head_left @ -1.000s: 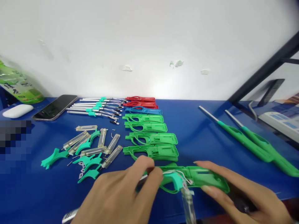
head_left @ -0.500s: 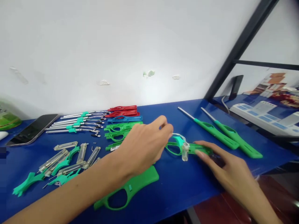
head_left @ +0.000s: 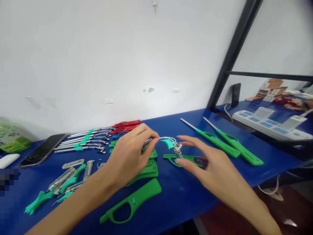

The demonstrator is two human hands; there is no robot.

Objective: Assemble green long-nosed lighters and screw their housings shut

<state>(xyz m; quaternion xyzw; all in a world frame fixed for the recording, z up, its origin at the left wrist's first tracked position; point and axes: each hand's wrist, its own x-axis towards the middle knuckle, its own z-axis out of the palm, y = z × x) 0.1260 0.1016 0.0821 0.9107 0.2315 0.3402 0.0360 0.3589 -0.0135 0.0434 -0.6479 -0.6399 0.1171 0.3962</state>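
My left hand (head_left: 135, 148) is closed in a pinch on a metal lighter tube, mostly hidden by the fingers. White wires (head_left: 168, 138) run from it to a clear fuel tank (head_left: 178, 151) with a teal trigger (head_left: 168, 143) beside it. My right hand (head_left: 210, 160) has its thumb and fingers around the tank. Below the tank, a green lighter shell half (head_left: 188, 159) lies on the blue table. Another green shell half (head_left: 133, 202) lies nearer me, and more green halves (head_left: 149, 168) sit partly under my left hand.
Two green lighters with metal tubes (head_left: 217, 140) lie at right. Several tubes with wires (head_left: 80, 140), loose clear tanks (head_left: 62, 178), teal triggers (head_left: 40, 199) and a phone (head_left: 44, 148) are at left. Red shells (head_left: 127, 124) lie near the wall. A black frame post (head_left: 230, 62) stands at right.
The tank and trigger have come up off the green shell half. My right hand has moved left from the shell to the tank. My left hand has shifted left with the tube.
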